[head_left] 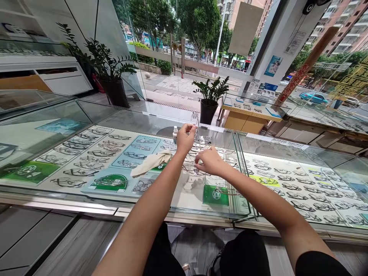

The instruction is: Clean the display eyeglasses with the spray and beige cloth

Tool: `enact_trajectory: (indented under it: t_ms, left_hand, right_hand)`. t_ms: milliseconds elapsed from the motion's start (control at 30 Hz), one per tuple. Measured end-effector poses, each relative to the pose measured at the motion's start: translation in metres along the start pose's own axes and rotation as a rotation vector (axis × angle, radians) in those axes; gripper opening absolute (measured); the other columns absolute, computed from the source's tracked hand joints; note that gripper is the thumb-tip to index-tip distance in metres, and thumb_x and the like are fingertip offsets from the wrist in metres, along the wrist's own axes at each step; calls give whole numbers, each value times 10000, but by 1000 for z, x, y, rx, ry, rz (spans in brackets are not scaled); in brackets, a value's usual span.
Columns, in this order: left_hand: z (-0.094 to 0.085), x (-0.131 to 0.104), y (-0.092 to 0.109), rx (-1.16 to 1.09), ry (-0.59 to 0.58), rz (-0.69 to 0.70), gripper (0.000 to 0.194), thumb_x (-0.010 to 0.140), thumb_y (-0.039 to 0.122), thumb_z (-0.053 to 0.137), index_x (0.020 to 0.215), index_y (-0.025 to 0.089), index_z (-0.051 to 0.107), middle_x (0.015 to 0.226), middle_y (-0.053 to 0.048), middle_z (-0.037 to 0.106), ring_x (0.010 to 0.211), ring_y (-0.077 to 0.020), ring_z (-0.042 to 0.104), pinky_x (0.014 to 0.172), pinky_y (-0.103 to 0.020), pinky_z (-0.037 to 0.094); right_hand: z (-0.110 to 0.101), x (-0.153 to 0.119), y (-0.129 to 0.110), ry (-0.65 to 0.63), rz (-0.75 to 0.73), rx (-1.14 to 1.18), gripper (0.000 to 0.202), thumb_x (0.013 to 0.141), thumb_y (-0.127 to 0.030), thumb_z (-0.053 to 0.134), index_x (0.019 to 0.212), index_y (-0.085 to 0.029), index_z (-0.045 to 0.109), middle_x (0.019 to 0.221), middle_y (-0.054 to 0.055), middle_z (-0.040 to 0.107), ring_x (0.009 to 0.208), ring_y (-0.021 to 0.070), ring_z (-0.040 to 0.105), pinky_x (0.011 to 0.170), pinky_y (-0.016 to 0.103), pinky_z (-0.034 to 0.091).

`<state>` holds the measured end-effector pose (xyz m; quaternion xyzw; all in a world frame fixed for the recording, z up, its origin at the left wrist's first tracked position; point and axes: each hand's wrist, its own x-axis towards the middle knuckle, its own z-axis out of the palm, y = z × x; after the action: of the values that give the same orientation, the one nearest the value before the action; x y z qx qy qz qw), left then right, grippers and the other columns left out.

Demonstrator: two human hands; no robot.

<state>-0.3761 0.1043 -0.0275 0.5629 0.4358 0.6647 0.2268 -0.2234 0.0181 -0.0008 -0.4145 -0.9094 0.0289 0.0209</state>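
Observation:
Raised above the glass counter, my left hand [185, 138] pinches a pair of thin-framed eyeglasses [194, 118], which stand up from its fingertips. My right hand [211, 161] is lower and closer to me, over the counter top, with fingers bent down and closed together. Just under its fingertips is a small clear, shiny piece; whether they grip it I cannot make out. Several eyeglasses lie around and beneath both hands. A small white bottle [175, 132] stands left of my left hand. The beige cloth [152, 161] lies crumpled left of my left forearm.
Rows of eyeglasses fill the glass display counter [115, 211] on both sides. A green sign card [211, 195] lies inside, near the front. Beyond the counter stand a potted plant [208, 109], a larger plant [115, 90] and a wooden display table [244, 120].

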Motion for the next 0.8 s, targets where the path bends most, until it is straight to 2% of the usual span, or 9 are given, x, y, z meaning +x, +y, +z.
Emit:
enact_trajectory:
  t_ms: [167,367,500,567,667,800]
  left_hand:
    - [0,0,2,1,1,-2,179,989,374,624,934,214,684,1029,-72,811,1018,-226,743,973,-373,541]
    - [0,0,0,-8,-1,-1,175,984,373,625,938,215,685,1033,-75,810,1030,-228,744,980,-376,545]
    - [-1,1,1,-6,-7,-2,187,984,389,624,936,217,681,1036,-75,810,1037,-228,745,981,-376,547]
    - [-1,0,4,-6,-16,-5,196,983,400,627,936,217,677,1039,-78,810,1037,-231,745,980,-381,546]
    - [4,-3,12,-44,-64,-6,221,976,430,641,937,215,673,1036,-85,808,1036,-238,749,969,-385,549]
    - [21,-20,32,-134,-249,6,281,954,491,682,922,212,691,1013,-84,800,1029,-251,749,965,-389,552]
  right_hand:
    - [-2,-8,-8,-119,-22,13,185,975,-316,686,921,-200,821,995,78,837,973,252,700,847,380,248]
    - [2,0,-10,-102,-2,-16,196,990,-245,640,929,-190,819,1018,90,839,991,248,706,840,379,256]
    - [-1,0,-11,-55,6,16,170,989,-276,677,937,-181,808,1033,97,832,990,253,702,857,380,268]
    - [-6,-7,-6,21,20,102,183,999,-330,692,950,-186,794,1028,88,825,968,244,689,871,379,279]
    - [-15,-25,14,239,110,303,237,1031,-383,647,929,-204,766,951,44,791,852,194,637,865,366,301]
    - [-15,-54,46,601,256,633,262,1000,-427,649,918,-206,764,707,-19,589,672,156,475,712,318,317]
